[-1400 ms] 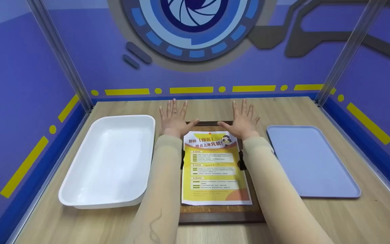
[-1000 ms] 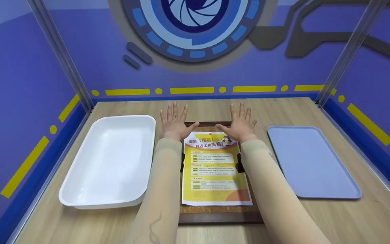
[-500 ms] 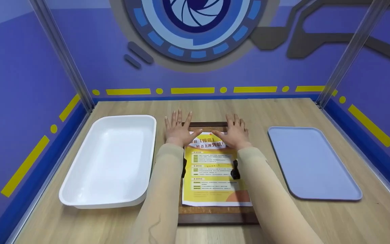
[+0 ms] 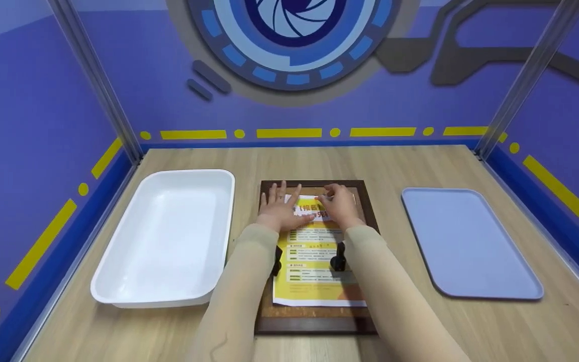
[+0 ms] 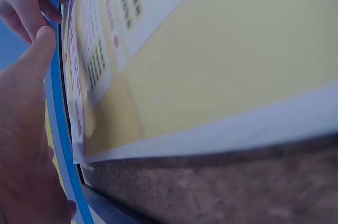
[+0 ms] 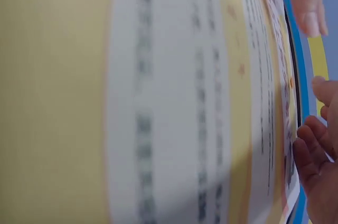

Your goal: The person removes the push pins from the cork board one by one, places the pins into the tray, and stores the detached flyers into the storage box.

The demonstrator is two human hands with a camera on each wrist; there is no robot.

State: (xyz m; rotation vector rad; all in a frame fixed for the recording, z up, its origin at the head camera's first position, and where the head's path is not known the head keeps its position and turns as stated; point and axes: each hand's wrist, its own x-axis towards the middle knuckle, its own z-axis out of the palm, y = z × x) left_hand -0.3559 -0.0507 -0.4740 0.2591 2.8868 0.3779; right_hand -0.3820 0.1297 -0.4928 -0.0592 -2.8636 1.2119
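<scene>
A yellow and white printed flyer (image 4: 314, 289) lies on a cork board (image 4: 314, 311) with a dark wooden frame. A small red-orange pushpin (image 6: 291, 82) shows at the flyer's top edge. My left hand (image 4: 280, 211) is spread over the upper left of the flyer, fingers straight and thumb pointing right. Beside it, my right hand (image 4: 341, 203) has its fingers bent, with the thumb and fingertips close to the pushpin. In the right wrist view, a gap shows between that thumb and the fingers, and the pin stands clear of them.
A deep white tray (image 4: 102, 281) stands on the wooden table (image 4: 385, 171) to the left. On the right lies a flat lavender tray (image 4: 470, 236). Black wrist cameras (image 4: 338, 259) hang under the sleeves over the flyer. Blue panels (image 4: 289, 113) enclose the table.
Both hands have come back toward me and inward, from beyond the board's top corners onto the flyer. The right hand's fingers, straight before, are now bent near the pushpin.
</scene>
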